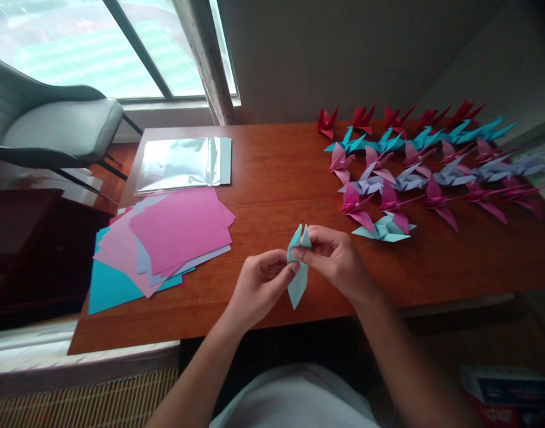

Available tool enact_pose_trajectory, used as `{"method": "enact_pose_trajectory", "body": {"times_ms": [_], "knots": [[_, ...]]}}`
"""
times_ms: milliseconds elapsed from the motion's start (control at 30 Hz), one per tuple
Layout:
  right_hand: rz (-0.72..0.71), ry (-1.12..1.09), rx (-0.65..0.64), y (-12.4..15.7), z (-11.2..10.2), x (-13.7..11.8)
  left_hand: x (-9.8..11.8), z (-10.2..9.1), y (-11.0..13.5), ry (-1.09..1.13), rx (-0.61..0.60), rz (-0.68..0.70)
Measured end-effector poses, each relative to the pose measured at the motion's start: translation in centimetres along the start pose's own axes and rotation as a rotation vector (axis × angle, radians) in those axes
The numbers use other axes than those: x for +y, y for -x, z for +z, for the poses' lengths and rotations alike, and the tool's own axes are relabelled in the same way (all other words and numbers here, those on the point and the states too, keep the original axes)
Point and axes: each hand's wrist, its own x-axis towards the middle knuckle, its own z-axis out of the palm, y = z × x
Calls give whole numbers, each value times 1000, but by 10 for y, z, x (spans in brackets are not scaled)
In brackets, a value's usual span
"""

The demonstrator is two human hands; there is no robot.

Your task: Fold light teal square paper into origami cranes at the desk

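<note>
A pale mint-green piece of folded paper [298, 285] hangs between my hands above the front edge of the table. It is a narrow, pointed shape with two slim points at the top and one broader point below. My left hand [264, 279] pinches its left edge between thumb and fingers. On the other side, my right hand [337, 255] grips the upper right part, thumb across the front. The fingertips behind the paper are hidden. To the right, a finished mint-green paper crane [386, 228] sits on the table near the right hand.
Rows of paper cranes in red, turquoise [386, 141], pink, lilac and magenta [439, 202] cover the right of the wooden table [272, 172]. At left lie fanned coloured sheets [183, 229] and a shiny clear packet [178, 161]. A grey chair [62, 128] stands by the window.
</note>
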Motion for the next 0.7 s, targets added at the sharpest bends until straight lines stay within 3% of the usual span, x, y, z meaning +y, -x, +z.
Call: {"method": "enact_pose_trajectory", "body": {"times_ms": [300,700], "knots": [[97,-210,-49,-14,-3,-5,8,-2,-3,61,-45,-71],[66,-50,24,-14,0,-4,0,3,-8,-74,63,24]]}}
